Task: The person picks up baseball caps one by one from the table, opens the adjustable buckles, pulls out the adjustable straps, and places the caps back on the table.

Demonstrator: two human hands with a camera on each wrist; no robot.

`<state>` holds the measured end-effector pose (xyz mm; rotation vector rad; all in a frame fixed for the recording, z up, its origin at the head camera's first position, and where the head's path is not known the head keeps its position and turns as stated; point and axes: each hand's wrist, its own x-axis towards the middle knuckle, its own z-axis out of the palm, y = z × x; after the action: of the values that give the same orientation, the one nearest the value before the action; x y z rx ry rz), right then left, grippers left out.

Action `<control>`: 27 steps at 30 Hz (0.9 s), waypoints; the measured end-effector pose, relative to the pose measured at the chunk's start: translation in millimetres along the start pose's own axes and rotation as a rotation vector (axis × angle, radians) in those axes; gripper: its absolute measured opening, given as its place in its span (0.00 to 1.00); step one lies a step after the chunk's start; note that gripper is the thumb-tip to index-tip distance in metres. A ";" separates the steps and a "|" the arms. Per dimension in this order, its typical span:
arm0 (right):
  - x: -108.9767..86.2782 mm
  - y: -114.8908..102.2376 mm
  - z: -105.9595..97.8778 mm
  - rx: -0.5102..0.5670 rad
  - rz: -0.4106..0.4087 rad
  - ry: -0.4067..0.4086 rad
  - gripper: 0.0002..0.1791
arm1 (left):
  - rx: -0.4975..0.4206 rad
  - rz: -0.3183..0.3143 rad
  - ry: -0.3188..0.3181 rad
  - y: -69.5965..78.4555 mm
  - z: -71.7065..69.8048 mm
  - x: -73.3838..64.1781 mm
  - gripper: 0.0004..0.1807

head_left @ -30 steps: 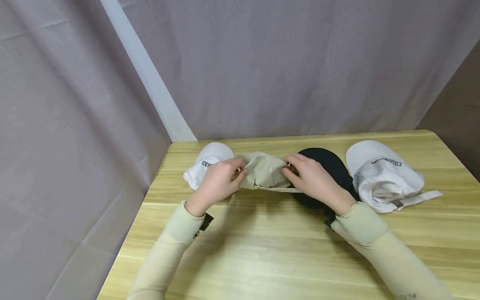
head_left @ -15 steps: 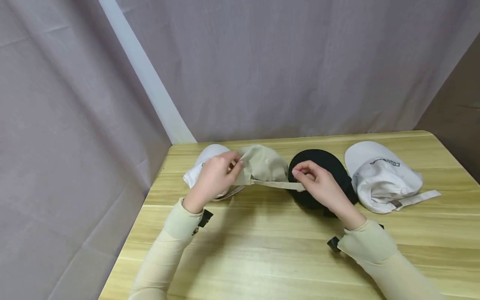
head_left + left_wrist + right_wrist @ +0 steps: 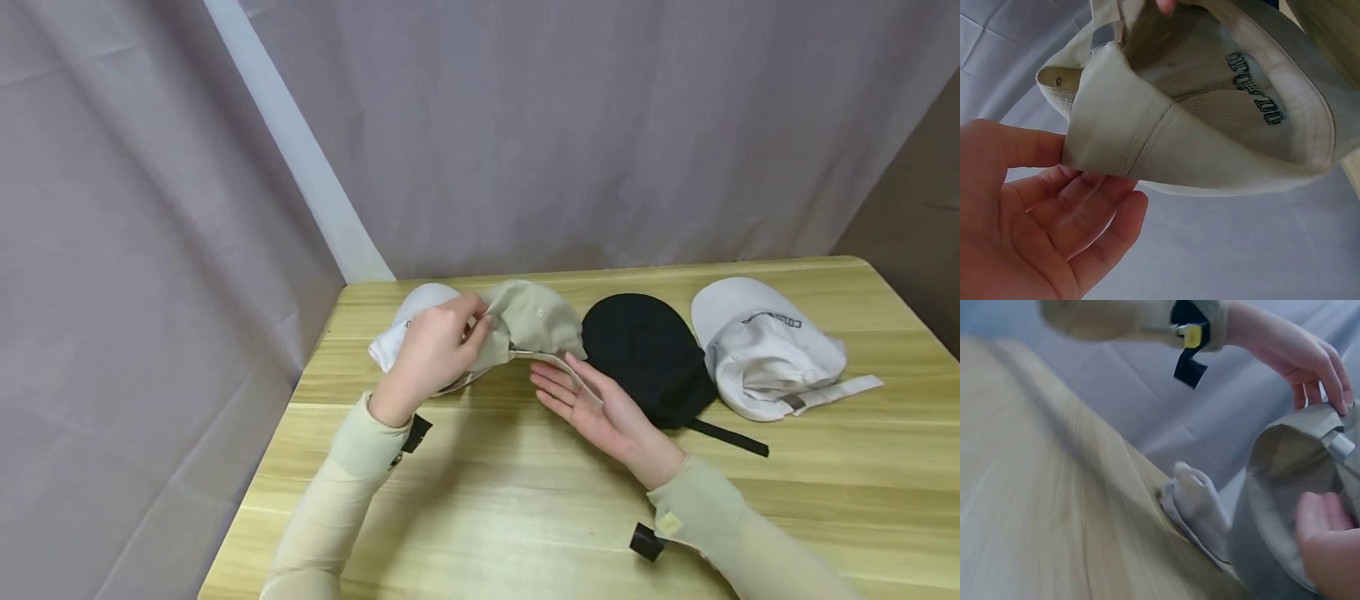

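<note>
In the head view a beige baseball cap (image 3: 534,315) is held up above the table, its strap (image 3: 567,371) hanging from the back edge. My left hand (image 3: 437,354) pinches the cap's rear edge; in the left wrist view the thumb lies on one side of the fabric, fingers behind. A metal buckle (image 3: 1107,35) and lettering inside the cap (image 3: 1254,89) show there. My right hand (image 3: 592,410) is palm up with extended fingers, below the cap's opening, and the strap runs across it. In the right wrist view, its fingers (image 3: 1321,515) reach into the cap's opening.
A white cap (image 3: 429,297) lies at the left, partly behind my left hand. To the right are a black cap (image 3: 645,358) with a loose strap (image 3: 727,437) and another white cap (image 3: 783,354). They lie along the far part of the wooden table (image 3: 510,517), near the grey curtain (image 3: 585,150).
My right hand has let go of the cap's edge, drawn back right along the strap, then turned palm up under it. The left hand keeps its pinch; the cap has risen slightly.
</note>
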<state>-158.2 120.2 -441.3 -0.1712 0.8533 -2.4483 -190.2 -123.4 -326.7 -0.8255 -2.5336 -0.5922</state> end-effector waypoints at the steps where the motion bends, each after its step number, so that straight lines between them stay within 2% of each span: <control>1: 2.9 2.0 -1.2 0.118 -0.004 -0.021 0.18 | -0.001 0.007 -0.006 1.2 0.7 -0.7 0.05; 3: 6.8 5.7 -2.4 0.308 -0.015 -0.085 0.13 | -0.005 0.013 -0.023 2.6 2.9 -2.3 0.04; 4: 8.5 7.4 -2.2 0.361 -0.022 -0.131 0.13 | -0.006 0.013 -0.029 3.1 4.0 -3.0 0.04; 6: 11.1 10.7 -0.8 0.419 -0.026 -0.228 0.17 | -0.009 0.013 -0.035 3.2 6.0 -4.3 0.04; 9: 13.3 13.7 4.8 0.420 -0.032 -0.291 0.18 | -0.009 0.014 -0.032 2.1 7.5 -5.3 0.04; 15: 14.5 17.1 12.0 0.361 -0.051 -0.255 0.16 | -0.014 -0.003 -0.017 1.0 6.0 -8.2 0.03; 18: 14.6 19.3 14.8 0.340 -0.065 -0.243 0.17 | 0.017 -0.004 0.048 8.0 3.5 -15.8 0.05; 22: 14.4 20.5 19.1 0.316 -0.082 -0.235 0.17 | 0.060 0.034 0.141 25.7 3.7 -31.6 0.06; 24: 14.6 20.4 21.4 0.315 -0.092 -0.236 0.17 | 0.048 0.057 0.137 34.4 7.1 -39.1 0.06; 27: 15.2 20.9 24.6 0.327 -0.103 -0.245 0.16 | 0.041 0.066 0.091 42.7 15.8 -47.2 0.07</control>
<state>-154.8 85.2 -435.3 -0.3923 0.3411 -2.5531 -132.4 -105.3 -352.0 -0.8441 -2.4184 -0.5429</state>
